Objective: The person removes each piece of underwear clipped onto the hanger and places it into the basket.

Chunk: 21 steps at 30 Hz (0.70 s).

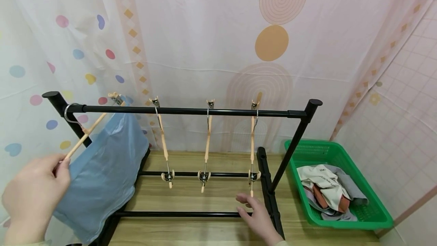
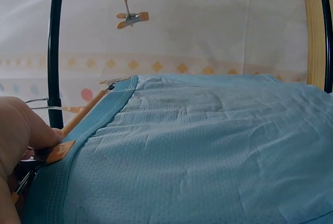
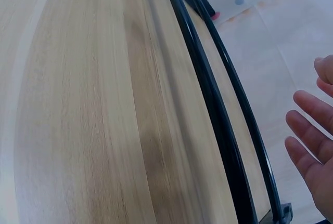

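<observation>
My left hand (image 1: 35,189) grips the near end of a wooden clip hanger (image 1: 97,122), whose hook is over the left end of the rack's black top bar (image 1: 184,111). From that hanger hangs a light blue garment (image 1: 102,174), kind unclear, its waistband-like edge along the wood. In the left wrist view the fingers (image 2: 36,130) lie beside the near clip (image 2: 60,152), partly hiding it. My right hand (image 1: 256,213), fingers apart and holding nothing, is below the rightmost of three bare clip hangers (image 1: 253,136). The right wrist view shows its loosely spread fingers (image 3: 307,130).
A green basket (image 1: 367,196) with folded cloths (image 1: 322,181) stands right of the rack. The rack's lower bars (image 1: 181,214) cross above the wooden tabletop (image 1: 184,196). A patterned curtain (image 1: 191,29) hangs behind, and a tiled wall (image 1: 409,124) is at right.
</observation>
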### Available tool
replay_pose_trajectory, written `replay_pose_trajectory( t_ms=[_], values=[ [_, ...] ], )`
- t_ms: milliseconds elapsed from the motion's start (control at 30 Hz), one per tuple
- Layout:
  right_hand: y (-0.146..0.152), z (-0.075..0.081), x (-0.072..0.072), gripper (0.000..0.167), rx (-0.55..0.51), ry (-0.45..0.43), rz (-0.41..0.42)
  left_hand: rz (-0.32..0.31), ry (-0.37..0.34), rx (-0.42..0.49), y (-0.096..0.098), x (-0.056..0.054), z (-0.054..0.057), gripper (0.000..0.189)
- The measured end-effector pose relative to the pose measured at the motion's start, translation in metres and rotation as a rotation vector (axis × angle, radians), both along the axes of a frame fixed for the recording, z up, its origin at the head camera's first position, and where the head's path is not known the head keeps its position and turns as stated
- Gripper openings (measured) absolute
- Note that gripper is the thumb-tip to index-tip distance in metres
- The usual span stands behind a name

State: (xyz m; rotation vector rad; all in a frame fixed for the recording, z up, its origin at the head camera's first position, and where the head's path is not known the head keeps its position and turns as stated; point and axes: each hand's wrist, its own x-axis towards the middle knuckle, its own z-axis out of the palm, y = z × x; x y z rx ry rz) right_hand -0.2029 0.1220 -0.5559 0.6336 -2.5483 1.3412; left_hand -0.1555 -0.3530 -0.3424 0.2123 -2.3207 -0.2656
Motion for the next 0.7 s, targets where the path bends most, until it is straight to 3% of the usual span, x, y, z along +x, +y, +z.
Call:
replay_pose_trajectory(
  t_ms=[333,467,700],
  values=[
    [-0.006,0.008,-0.004,0.034,-0.007,0.000,-0.011,-0.005,0.073,-0.010,0.007,0.001,-0.003,0.011],
    [-0.007,0.013,-0.007,0.034,-0.017,0.042,-0.009,-0.038,0.124,-0.033,0.009,0.003,-0.005,0.009],
    [-0.007,0.017,-0.011,0.035,-0.030,0.052,-0.031,-0.042,0.065,-0.015,0.016,0.009,-0.011,0.006]
  ],
)
